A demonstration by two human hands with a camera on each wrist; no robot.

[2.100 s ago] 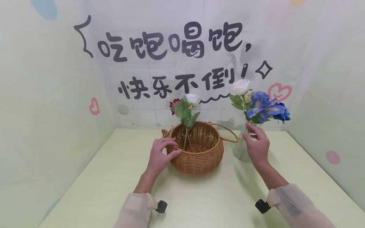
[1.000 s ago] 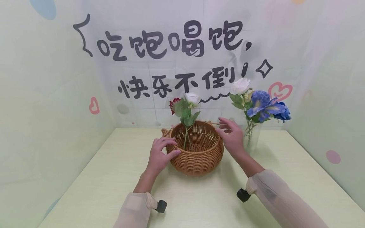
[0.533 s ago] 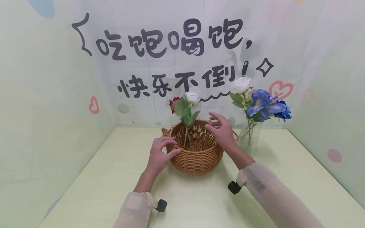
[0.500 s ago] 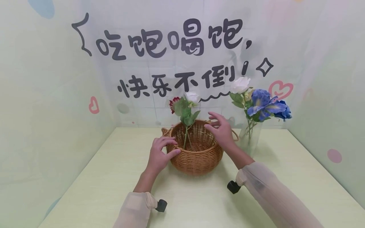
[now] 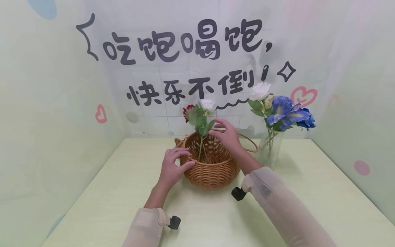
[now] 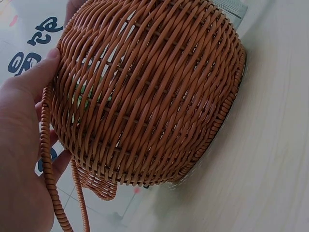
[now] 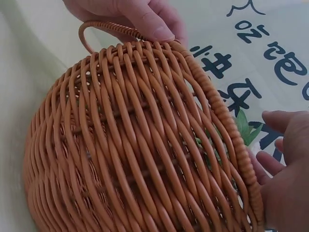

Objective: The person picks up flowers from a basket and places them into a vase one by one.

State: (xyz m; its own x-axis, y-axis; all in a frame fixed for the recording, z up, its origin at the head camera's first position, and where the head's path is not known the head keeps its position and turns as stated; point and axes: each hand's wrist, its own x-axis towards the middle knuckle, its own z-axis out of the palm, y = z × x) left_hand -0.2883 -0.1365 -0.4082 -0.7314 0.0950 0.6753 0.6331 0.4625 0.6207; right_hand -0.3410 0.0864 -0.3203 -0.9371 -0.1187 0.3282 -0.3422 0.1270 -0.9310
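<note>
A brown wicker basket (image 5: 213,175) with a looped handle on each side stands mid-table. Leaning in it are a white rose (image 5: 207,105) with green leaves and a dark red flower (image 5: 187,113), their stems reaching down inside. My left hand (image 5: 172,168) holds the basket's left rim, with its thumb on the rim in the left wrist view. Over the far right part of the rim is my right hand (image 5: 227,137), fingers loosely bent and apart. Its fingertips are right beside the rose's leaves (image 5: 203,126); nothing shows between thumb and fingers in the right wrist view.
To the right of the basket stands a clear glass vase (image 5: 270,154). It holds a white rose (image 5: 260,91), a blue iris (image 5: 282,111) and a dark blue flower (image 5: 306,119). A printed backdrop (image 5: 154,123) rises behind the pale table (image 5: 117,192).
My right hand has left the vase and moved left, past the basket's right handle, to the leaves over the basket. My left hand has stayed on the rim.
</note>
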